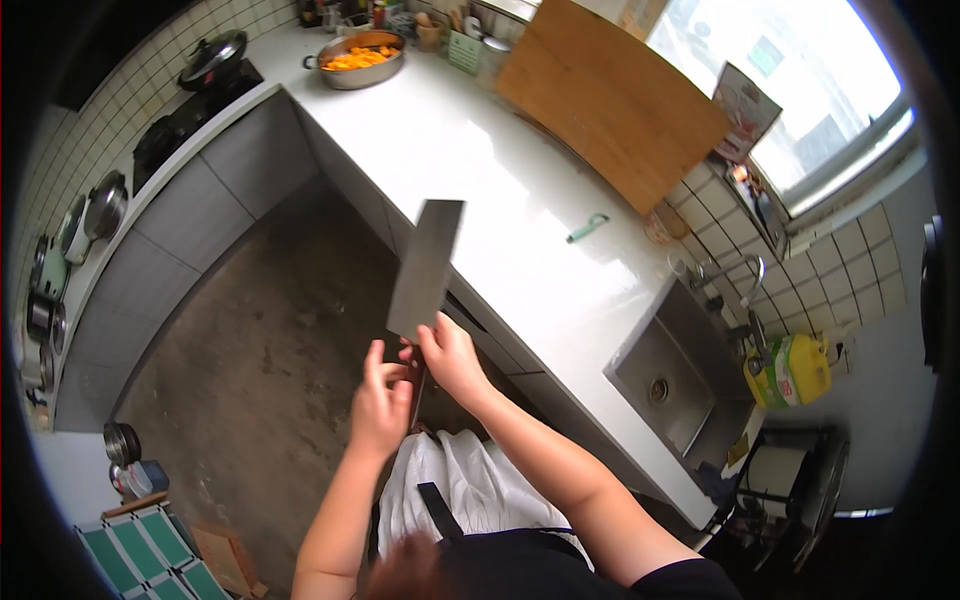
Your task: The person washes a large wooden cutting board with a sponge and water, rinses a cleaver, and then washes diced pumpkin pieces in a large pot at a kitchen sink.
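Note:
A Chinese cleaver (427, 266) points away from me, its broad steel blade partly over the counter edge and partly over the floor. My right hand (454, 360) grips it where blade and handle meet, the thumb lying against the blade's base. The dark handle (418, 386) runs down between my hands. Just left of it, my left hand (381, 409) has its fingers apart; whether it touches the handle is hard to tell. On the white countertop (465, 165) lies a pale green peeler (587, 229).
A metal pan (364, 75) of orange chunks stands at the counter's far end. A large wooden board (611, 105) leans by the window. Right are a steel sink (660, 382) with a faucet (754, 274) and a yellow jug (799, 371). Lidded cookware (214, 60) sits on the left stove.

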### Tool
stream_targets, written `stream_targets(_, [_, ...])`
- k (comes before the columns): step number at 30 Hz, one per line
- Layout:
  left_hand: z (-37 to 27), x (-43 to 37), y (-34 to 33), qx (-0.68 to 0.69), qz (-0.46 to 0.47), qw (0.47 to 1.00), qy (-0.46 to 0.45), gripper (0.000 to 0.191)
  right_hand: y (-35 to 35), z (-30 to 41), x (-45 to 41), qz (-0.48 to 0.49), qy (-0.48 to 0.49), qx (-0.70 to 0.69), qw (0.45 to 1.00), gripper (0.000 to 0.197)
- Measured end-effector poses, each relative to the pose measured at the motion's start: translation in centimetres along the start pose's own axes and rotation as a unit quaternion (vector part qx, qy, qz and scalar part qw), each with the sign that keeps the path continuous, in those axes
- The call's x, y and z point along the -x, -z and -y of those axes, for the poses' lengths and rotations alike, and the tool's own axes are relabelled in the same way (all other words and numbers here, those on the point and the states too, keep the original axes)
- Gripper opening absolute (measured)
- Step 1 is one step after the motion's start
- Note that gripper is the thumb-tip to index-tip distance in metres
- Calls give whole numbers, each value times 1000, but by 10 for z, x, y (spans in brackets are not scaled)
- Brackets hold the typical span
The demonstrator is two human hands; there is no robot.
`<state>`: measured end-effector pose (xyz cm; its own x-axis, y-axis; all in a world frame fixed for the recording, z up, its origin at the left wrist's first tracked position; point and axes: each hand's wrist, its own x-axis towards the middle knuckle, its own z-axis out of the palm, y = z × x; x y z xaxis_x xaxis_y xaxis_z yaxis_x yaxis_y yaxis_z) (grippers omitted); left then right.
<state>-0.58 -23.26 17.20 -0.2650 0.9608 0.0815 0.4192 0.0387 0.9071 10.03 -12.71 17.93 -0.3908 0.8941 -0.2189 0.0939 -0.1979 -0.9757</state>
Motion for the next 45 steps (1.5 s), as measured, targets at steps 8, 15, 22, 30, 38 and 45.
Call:
stream_targets(8, [67, 22, 130, -54, -167, 972, 157, 37, -36, 18, -126, -9, 183, 398, 899, 12])
stream_targets(15, [105, 1, 115, -136, -79, 969, 189, 38, 128, 66, -208, -102, 192, 468, 857, 12])
stream_targets(22, [122, -69, 117, -154, -44, 961, 225, 28, 298, 107, -276, -278, 232, 476, 802, 16])
stream_targets(30, [96, -175, 78, -171, 42, 965, 192, 26, 418, 100, -289, -263, 52, 502, 822, 13])
stream_targets(38, [61, -213, 72, -181, 64, 960, 203, 25, 428, 62, -335, -203, 31, 541, 816, 16])
stream_targets(45, [63, -216, 95, -206, 53, 956, 202, 26, 394, 44, -365, -199, -15, 669, 715, 11])
